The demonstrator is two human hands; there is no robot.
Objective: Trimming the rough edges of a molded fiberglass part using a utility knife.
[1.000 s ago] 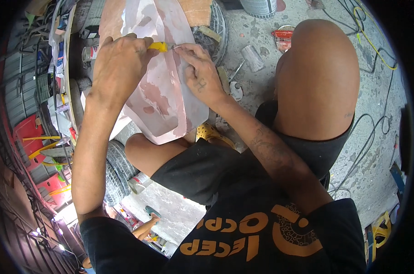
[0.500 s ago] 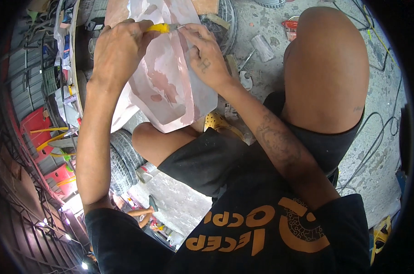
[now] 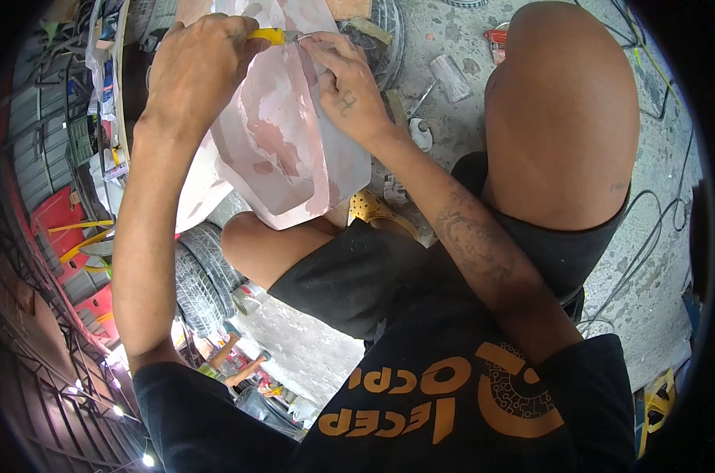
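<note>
My left hand [image 3: 200, 67] is closed around a tool with a yellow handle [image 3: 269, 35]. A short greyish end of it points right, and its exact kind is unclear. Its tip meets a raised ridge on a large pinkish-white moulded panel [image 3: 255, 185] with patchy filler, which lies across my lap area and tilts toward me. Over the panel's right side lies my right hand [image 3: 350, 91], fingers stretched and thumb apart. Its fingertips touch or nearly touch the tool's end; I cannot tell which.
Tyres [image 3: 204, 276] stand at lower left, another tyre [image 3: 389, 39] beyond the panel. On the concrete floor lie a spanner [image 3: 421, 135], a clear plastic piece [image 3: 450, 79] and black cables [image 3: 649, 236]. A yellow clog [image 3: 377, 211] shows beneath the panel. Another person's arms [image 3: 235, 366] appear lower left.
Both hands and the yellow-handled tool have shifted slightly up and left in the picture, while the panel has moved only a little left. The grip looks the same.
</note>
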